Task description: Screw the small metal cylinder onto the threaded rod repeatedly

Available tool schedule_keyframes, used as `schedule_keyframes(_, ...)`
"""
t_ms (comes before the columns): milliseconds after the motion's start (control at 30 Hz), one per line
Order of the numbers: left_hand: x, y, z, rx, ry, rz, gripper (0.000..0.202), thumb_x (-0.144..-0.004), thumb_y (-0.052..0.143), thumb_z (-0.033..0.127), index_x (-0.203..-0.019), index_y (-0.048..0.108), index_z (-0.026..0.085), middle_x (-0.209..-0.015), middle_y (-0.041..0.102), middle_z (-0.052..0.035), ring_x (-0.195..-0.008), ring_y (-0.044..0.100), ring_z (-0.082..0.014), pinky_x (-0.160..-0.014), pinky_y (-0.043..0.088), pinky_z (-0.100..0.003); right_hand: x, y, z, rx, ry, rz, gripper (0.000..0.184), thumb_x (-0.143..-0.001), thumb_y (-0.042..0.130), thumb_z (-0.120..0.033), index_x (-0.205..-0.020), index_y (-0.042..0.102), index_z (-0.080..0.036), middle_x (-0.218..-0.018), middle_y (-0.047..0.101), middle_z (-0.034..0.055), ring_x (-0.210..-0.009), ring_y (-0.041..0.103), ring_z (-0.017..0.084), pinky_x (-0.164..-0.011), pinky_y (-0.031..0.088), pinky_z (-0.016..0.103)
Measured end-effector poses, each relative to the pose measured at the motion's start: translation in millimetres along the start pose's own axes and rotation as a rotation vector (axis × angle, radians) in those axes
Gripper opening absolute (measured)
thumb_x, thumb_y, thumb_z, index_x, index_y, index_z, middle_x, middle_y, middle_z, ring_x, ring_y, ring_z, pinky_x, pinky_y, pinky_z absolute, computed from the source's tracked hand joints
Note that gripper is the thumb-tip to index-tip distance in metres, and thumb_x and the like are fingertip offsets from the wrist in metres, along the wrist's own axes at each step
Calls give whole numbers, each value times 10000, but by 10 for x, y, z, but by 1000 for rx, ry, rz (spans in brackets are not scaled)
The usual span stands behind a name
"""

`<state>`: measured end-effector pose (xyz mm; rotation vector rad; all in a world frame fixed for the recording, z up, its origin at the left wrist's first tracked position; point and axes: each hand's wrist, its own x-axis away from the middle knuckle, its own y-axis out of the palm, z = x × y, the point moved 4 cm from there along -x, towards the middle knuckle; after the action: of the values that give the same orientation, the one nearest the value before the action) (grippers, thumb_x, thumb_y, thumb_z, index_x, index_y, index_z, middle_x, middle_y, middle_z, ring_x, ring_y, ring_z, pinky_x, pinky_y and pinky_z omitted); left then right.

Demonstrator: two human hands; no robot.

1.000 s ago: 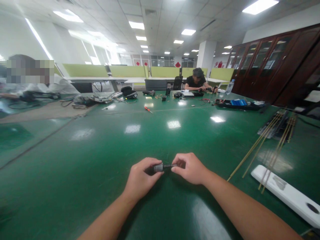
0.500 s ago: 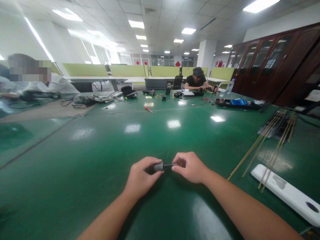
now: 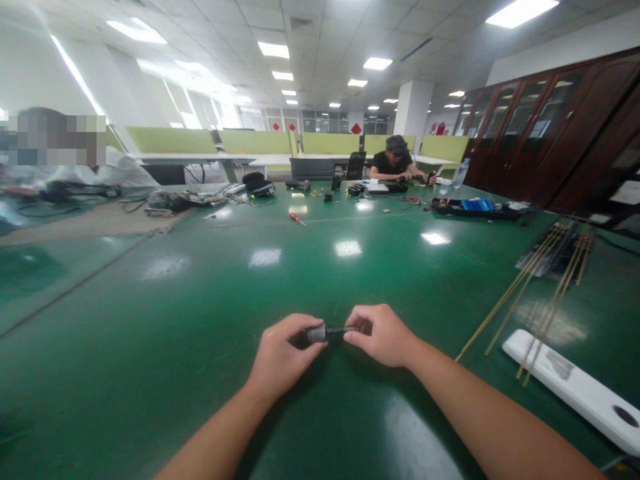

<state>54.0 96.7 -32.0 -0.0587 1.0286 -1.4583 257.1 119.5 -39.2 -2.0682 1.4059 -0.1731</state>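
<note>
Low over the green table [image 3: 200, 300], my two hands meet on one small part. My left hand [image 3: 280, 357] pinches a small grey cylindrical piece [image 3: 316, 333] between thumb and fingers. A thin dark shaft [image 3: 341, 330] sticks out of it to the right, and my right hand [image 3: 383, 335] is closed on the shaft's other end. Both hands rest close to the table top. What lies inside the right hand's fingers is hidden.
Thin brass rods [image 3: 520, 287] lie slantwise at the right across a white flat bar [image 3: 575, 387]. A red screwdriver [image 3: 296, 218] lies mid-table. Tools and cables crowd the far end, where a person in black [image 3: 396, 160] sits. Another person [image 3: 75, 170] is at the left. Dark cabinets [image 3: 545, 127] line the right.
</note>
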Motion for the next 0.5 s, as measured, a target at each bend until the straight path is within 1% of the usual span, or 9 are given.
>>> schedule_keyframes(267,8,7,-40,8,-12,-7,200,-748,757,234,-945,728,231,-937,735,-25,-869,690,-193,-800,555,-308,0,-5,-11,12,-12,5,60,-801,676,-238,-815,680,-179,-705,674,-1,-634,597,128,-603,440,230)
schedule_keyframes(500,0,9,-20,-1,-15,-10,183,-757,738,244,-938,731,217,-928,738,-42,-858,690,-202,-794,561,-320,-2,-14,-3,27,-9,-1,51,-795,684,-226,-820,688,-182,-728,693,4,-663,617,138,-633,456,241)
